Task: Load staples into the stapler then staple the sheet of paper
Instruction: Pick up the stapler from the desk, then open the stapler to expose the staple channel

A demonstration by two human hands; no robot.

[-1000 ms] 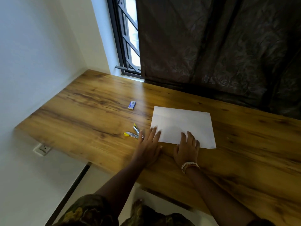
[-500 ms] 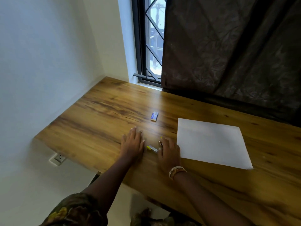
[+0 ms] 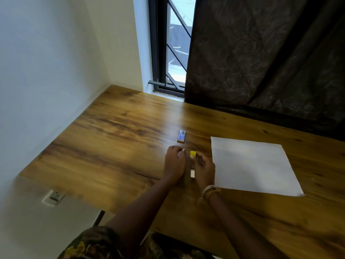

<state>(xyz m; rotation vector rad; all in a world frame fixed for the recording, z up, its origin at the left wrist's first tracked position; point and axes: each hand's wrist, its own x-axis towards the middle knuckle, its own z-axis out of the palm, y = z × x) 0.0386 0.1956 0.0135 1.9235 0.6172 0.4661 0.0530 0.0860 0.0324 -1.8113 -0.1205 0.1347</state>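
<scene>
A small stapler (image 3: 192, 165) with a yellow tip and metal body lies on the wooden table (image 3: 112, 143) between my two hands. My right hand (image 3: 204, 170) curls around its right side, fingers on it. My left hand (image 3: 174, 163) presses against its left side with fingers bent. A small blue staple box (image 3: 181, 136) lies just beyond the hands. The white sheet of paper (image 3: 252, 165) lies flat to the right, touching nothing.
A white wall runs along the table's left edge with a power socket (image 3: 54, 197) below the tabletop. A barred window (image 3: 171, 53) and a dark curtain (image 3: 261, 53) stand behind the table.
Both hands left the paper's edge and moved left to the stapler. The stapler has been turned and now sits between the two hands.
</scene>
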